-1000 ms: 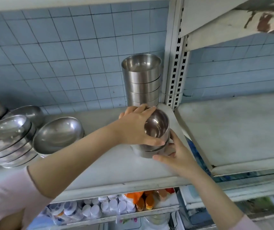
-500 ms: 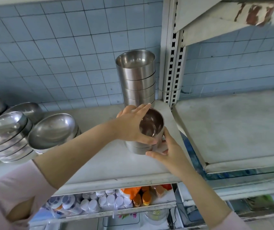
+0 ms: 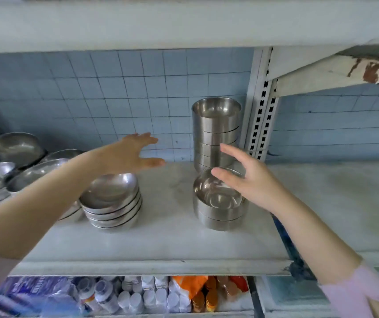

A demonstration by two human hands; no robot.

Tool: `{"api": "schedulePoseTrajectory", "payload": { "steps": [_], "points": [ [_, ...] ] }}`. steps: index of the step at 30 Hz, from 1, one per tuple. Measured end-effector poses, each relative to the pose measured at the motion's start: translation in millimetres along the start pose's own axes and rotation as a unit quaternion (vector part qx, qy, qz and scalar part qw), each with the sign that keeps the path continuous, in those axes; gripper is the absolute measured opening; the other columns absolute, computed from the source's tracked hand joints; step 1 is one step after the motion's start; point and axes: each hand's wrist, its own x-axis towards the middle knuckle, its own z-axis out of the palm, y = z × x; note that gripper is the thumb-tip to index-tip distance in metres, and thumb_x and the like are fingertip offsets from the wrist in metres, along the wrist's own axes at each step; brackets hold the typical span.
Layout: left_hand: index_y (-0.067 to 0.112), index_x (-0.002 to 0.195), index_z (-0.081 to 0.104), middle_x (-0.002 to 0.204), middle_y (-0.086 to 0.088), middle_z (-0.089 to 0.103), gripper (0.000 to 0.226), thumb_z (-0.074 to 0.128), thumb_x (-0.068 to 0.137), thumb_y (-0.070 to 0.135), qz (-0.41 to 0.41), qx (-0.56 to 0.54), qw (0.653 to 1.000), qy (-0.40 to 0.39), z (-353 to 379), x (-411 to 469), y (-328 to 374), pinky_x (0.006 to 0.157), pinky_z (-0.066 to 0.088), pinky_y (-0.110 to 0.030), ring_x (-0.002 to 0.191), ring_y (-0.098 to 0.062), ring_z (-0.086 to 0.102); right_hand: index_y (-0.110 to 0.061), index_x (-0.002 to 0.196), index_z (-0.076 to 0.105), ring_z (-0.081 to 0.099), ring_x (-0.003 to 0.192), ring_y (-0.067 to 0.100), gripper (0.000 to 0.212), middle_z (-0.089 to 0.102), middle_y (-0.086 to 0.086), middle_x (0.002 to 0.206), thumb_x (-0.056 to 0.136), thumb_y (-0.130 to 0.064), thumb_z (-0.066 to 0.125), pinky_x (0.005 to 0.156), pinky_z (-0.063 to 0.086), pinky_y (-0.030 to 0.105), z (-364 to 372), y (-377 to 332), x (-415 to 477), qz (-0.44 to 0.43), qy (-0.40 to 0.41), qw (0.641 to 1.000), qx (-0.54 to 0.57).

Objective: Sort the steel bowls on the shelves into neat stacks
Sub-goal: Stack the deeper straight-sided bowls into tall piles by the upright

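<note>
I see a white metal shelf (image 3: 161, 244) against a pale blue tiled wall (image 3: 115, 88), viewed from above and in front. Both of the person's hands are empty, fingers spread, held apart over the shelf. The left hand (image 3: 131, 154) reaches in from the left and hovers above a short stack of shallow, rounded steel bowls (image 3: 112, 203) near the shelf's middle. The right hand (image 3: 248, 177) comes in from the right, its palm open beside and partly in front of a low stack of straight-sided steel bowls (image 3: 218, 207); I cannot tell whether it touches the rim. Just behind that low stack, against the wall and next to the slotted upright post (image 3: 262, 111), stands a taller stack of straight-sided bowls (image 3: 216, 134). More shallow bowls (image 3: 11, 166) lean in loose, tilted piles at the far left. On the shelf below sit white bottles (image 3: 151, 297) and orange packets (image 3: 190, 288).
</note>
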Motion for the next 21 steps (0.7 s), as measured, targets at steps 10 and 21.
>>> {"api": "schedulePoseTrajectory", "payload": {
  "steps": [10,21],
  "points": [
    [0.025,0.15,0.031,0.152,0.0,0.04,0.094,0.051,0.073,0.075,-0.155,0.049,0.983,0.081,-97.0,-87.8,-191.3,0.113,0.032,-0.036,0.134,-0.024,0.044,-0.034,0.131,0.056,0.044,0.136,0.005,0.065,0.053,-0.015,0.143,0.075,-0.067,0.061,0.116,0.032,0.033,127.5,-139.5,133.7,0.009,-0.187,0.979,0.081],
    [0.019,0.152,0.019,0.159,-0.005,0.025,0.105,0.047,0.072,0.081,-0.189,0.07,0.979,-0.003,-119.7,-49.5,-346.7,0.111,0.033,-0.042,0.139,-0.028,0.036,-0.028,0.157,0.023,0.041,0.138,0.021,0.091,0.03,-0.007,0.16,0.083,-0.07,0.057,0.107,0.044,0.039,298.0,-189.1,248.7,0.173,-0.239,0.955,0.02]
  ]
}}
